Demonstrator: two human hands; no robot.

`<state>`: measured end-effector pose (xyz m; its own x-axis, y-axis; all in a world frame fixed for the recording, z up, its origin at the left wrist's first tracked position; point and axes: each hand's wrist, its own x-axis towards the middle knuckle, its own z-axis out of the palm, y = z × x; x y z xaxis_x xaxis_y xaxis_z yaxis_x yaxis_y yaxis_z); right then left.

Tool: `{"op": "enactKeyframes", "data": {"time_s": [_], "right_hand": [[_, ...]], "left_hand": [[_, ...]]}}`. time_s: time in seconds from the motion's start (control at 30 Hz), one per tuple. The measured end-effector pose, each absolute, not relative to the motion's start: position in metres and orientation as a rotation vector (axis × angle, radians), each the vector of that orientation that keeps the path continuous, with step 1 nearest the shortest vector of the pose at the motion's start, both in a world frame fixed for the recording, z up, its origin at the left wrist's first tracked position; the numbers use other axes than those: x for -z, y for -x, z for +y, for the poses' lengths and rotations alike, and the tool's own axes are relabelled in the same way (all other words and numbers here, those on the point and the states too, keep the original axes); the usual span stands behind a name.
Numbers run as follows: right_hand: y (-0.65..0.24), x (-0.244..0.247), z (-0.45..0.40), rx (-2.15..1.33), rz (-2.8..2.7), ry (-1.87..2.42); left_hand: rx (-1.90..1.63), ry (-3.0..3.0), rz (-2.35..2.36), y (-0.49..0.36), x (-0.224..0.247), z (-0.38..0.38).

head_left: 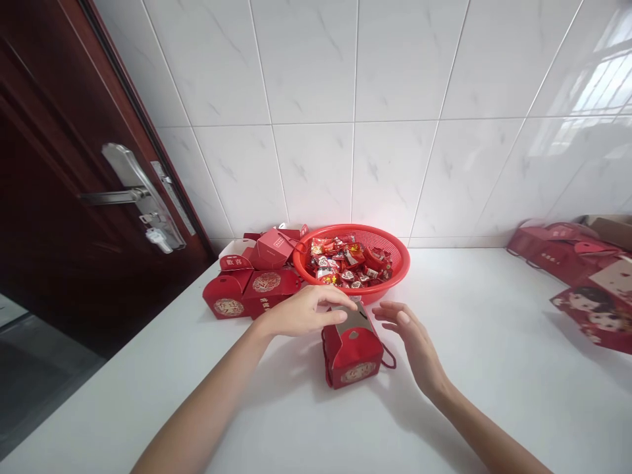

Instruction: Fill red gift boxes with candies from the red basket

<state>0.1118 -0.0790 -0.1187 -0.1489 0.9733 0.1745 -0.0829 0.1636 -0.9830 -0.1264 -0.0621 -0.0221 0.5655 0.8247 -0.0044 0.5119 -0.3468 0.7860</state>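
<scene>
A small red gift box (356, 359) with a gold round emblem and a dark red cord handle stands on the white table in front of me. Its near flap is folded up and inward, and part of its top shows a greyish inner surface. My left hand (310, 311) hovers over the box's upper left side, fingers stretched out and thumb apart. On the other side, my right hand (411, 339) is beside the box's upper right edge with its fingers extended. Neither hand grips anything; whether the fingertips touch the box is unclear.
Behind the box stands a red plastic basket (402, 266) holding many wrapped candies (345, 263). Several red gift boxes (251, 283) cluster at its left. More red boxes (563, 257) lie at the far right. A tiled wall (316, 164) backs the table; a brown door (59, 131) is at left.
</scene>
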Motion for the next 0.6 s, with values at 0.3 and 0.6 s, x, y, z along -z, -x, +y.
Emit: {"op": "enactKeyframes", "data": {"time_s": [0.3, 0.6], "right_hand": [[-0.107, 0.140, -0.065, -1.170, -1.211, 1.153], [-0.100, 0.149, -0.060, -1.170, -1.386, 1.153]], "left_hand": [[-0.844, -1.970, 1.181, 0.126, 0.028, -0.052], [-0.763, -2.121, 1.633, 0.143, 0.020, 0.017]]}}
